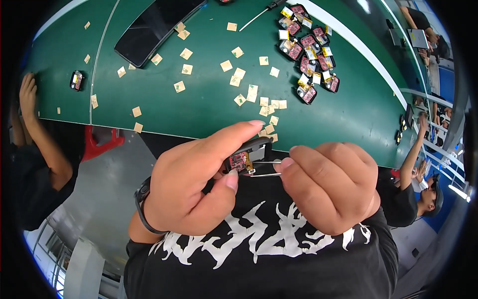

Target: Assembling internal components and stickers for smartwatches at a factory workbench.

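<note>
- The surface is a dark green work mat [209, 99] on a long bench with a pale strip along its far edge; beyond that edge, other people sit at further stations in a blue-lit room, and a grey floor shows below the near edge.
- The left hand [191, 184] is closed around a small black plastic module with a red circuit board [244, 158], index finger on top of it, thumb beneath.
- The right hand [331, 187] is curled shut, pinching a pair of thin metal tweezers [266, 168] whose tips reach the module's board, just past the left thumb tip.
- The module sits between the two hands, in front of the person's black printed shirt [259, 259] and nearer than the bench edge.
- Count: roughly a dozen similar black modules with red boards and yellow tabs [308, 50] lie in a cluster well beyond the right fingers; the exact number is hard to tell, as they overlap.
- One lone module [77, 79] lies far to the left of the left fingers, near another person's hand [27, 97] resting on the bench edge.
- About three dozen small tan paper squares [239, 74] are scattered across the mat above the fingers, densest right behind the fingertips.
- One long black flat tray [154, 25] and one slim screwdriver [259, 14] lie at the far side.
- A black wristband [142, 204] circles the left wrist.
- The green mat is bare to the right of the paper squares, between the right fingers and the module cluster.
</note>
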The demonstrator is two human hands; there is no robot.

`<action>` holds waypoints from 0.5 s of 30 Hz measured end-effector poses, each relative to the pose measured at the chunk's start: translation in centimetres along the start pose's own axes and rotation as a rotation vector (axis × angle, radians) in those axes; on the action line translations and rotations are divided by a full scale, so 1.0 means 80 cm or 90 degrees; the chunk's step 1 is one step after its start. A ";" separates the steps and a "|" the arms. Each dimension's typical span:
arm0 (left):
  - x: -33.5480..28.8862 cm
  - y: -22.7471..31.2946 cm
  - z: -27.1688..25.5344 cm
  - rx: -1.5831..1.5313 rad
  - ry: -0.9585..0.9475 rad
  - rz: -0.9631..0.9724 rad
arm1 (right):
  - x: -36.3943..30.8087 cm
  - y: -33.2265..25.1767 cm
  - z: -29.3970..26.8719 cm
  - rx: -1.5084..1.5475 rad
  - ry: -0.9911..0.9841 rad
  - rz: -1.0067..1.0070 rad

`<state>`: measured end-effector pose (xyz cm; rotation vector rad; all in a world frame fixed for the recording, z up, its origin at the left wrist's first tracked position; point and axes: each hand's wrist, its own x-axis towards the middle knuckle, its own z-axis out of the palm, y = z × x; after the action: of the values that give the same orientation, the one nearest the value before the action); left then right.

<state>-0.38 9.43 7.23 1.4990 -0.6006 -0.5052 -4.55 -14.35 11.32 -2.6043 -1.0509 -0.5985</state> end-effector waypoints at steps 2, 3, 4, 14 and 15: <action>-0.001 0.000 -0.002 -0.005 -0.040 -0.034 | 0.001 -0.002 -0.002 0.029 -0.004 0.008; -0.001 0.001 -0.003 -0.004 -0.041 -0.035 | 0.001 -0.003 -0.002 0.059 -0.010 0.015; 0.000 0.004 -0.004 -0.042 -0.055 -0.072 | 0.000 -0.002 -0.002 0.059 -0.009 0.015; -0.002 0.004 0.001 -0.241 -0.058 -0.163 | -0.007 -0.002 -0.001 0.100 -0.008 -0.008; -0.001 0.005 0.000 -0.240 -0.059 -0.164 | -0.008 -0.002 -0.001 0.098 -0.008 -0.013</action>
<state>-0.45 9.49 7.59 1.2013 -0.3585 -0.8429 -5.05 -14.62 11.09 -2.4696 -1.0843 -0.4866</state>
